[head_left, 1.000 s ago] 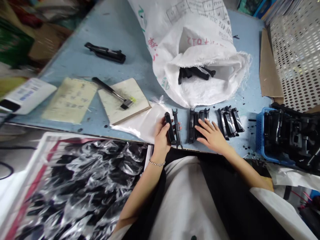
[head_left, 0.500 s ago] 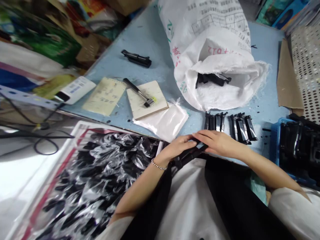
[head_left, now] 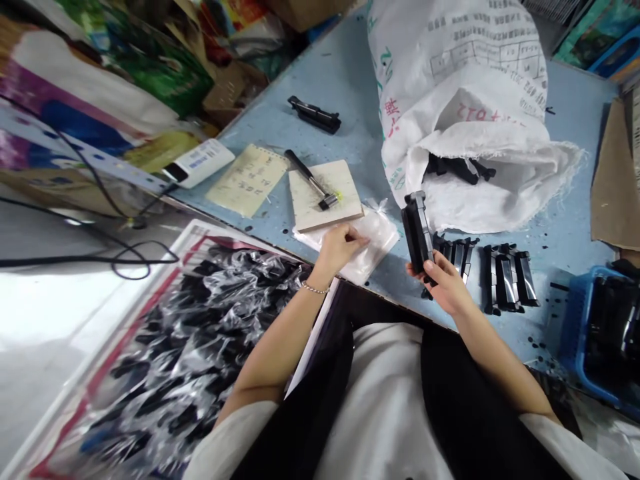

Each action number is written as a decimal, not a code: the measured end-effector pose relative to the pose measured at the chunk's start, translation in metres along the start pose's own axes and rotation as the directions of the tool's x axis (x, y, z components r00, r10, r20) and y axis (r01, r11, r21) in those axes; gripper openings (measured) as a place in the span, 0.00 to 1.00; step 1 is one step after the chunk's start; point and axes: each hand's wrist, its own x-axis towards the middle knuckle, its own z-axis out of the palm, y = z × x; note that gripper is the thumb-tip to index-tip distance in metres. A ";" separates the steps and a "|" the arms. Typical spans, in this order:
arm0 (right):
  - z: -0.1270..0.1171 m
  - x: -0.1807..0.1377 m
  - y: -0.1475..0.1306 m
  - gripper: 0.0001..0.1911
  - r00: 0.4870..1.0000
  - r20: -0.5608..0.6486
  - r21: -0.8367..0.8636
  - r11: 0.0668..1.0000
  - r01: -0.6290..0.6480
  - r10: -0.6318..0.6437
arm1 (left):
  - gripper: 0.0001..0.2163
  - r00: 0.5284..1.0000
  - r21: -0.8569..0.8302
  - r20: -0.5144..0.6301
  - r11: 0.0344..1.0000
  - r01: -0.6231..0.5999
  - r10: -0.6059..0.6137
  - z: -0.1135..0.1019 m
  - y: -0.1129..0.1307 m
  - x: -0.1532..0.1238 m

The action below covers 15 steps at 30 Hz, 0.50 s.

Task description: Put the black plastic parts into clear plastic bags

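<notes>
My right hand [head_left: 445, 280] holds a long black plastic part [head_left: 419, 233] upright, its lower end between thumb and fingers. At the table's front edge, my left hand [head_left: 341, 248] is over a stack of clear plastic bags [head_left: 373, 257], fingers curled and pinched at the top bag. A hammer [head_left: 313, 180] with a black handle lies on a pale square board [head_left: 345, 177], which rests partly on the bags. Similar black parts [head_left: 507, 277] are lined up in two groups to the right of my right hand.
A white woven sack [head_left: 465, 120] with black parts in its mouth lies at the back. A blue basket [head_left: 575, 333] of black parts stands at right. Bagged black parts fill a crate [head_left: 200, 360] at lower left. Another black part [head_left: 315, 115] and a notepad [head_left: 247, 180] lie on the table [head_left: 350, 100].
My hands have moved apart. The right has raised the black part and turned it upright; the left has left it and reached forward to the bags. The view has shifted a little.
</notes>
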 end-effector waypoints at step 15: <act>0.039 0.011 0.021 0.26 0.918 0.338 0.134 0.954 -0.267 0.209 | 0.18 0.930 0.278 0.090 0.887 -0.367 0.357 -0.047 -0.004 -0.015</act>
